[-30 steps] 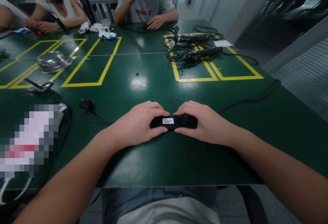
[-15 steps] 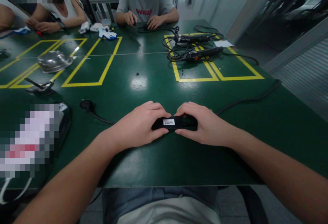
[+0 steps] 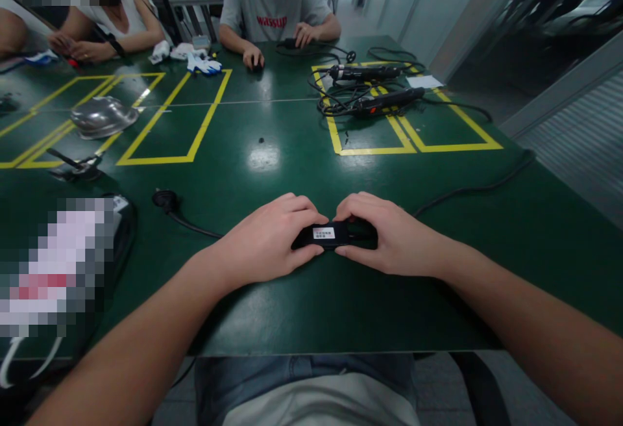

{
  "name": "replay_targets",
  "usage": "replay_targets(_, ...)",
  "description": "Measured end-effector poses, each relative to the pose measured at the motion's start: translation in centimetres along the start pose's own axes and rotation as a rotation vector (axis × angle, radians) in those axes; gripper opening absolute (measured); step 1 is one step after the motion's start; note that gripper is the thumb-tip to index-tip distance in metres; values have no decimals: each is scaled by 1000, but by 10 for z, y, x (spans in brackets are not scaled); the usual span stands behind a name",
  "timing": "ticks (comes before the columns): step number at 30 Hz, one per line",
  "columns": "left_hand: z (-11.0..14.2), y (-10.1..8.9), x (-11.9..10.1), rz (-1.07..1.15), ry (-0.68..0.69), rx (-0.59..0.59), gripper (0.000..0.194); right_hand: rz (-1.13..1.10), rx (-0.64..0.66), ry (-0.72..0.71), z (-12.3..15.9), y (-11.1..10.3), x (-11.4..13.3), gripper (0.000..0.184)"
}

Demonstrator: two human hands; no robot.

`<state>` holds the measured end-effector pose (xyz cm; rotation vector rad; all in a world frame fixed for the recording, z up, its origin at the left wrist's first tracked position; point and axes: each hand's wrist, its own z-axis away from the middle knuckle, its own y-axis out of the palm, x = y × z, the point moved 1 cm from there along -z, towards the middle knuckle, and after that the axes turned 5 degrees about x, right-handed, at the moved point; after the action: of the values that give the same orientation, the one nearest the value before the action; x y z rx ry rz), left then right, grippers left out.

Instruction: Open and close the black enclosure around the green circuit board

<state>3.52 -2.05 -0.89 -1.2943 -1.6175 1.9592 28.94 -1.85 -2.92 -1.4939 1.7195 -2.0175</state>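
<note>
At the far left of the worktop (image 3: pixel 292 325), a shiny metal bowl-like part (image 3: pixel 104 116) lies well apart from the hands. Nearer, a black mains plug (image 3: pixel 165 200) trails a cord (image 3: pixel 195 225) that passes out of sight behind the left wrist. The left hand (image 3: pixel 277 238) has its grip closed around the left part of a black inline box (image 3: pixel 339 234), thumb on the near edge, fingers on the far one. The box lies directly between the hands, its long axis running left to right, in line with both grips; neither hand is clearly nearer. The right hand (image 3: pixel 394 238) appears to pinch its right end likewise. Farther right, a dark cable (image 3: pixel 472 189) crosses the worktop.
</note>
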Motion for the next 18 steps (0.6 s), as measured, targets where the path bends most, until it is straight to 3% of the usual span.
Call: replay_targets(18, -1, 2, 0, 4, 7, 4, 26, 3, -15, 0, 0, 0, 0, 23)
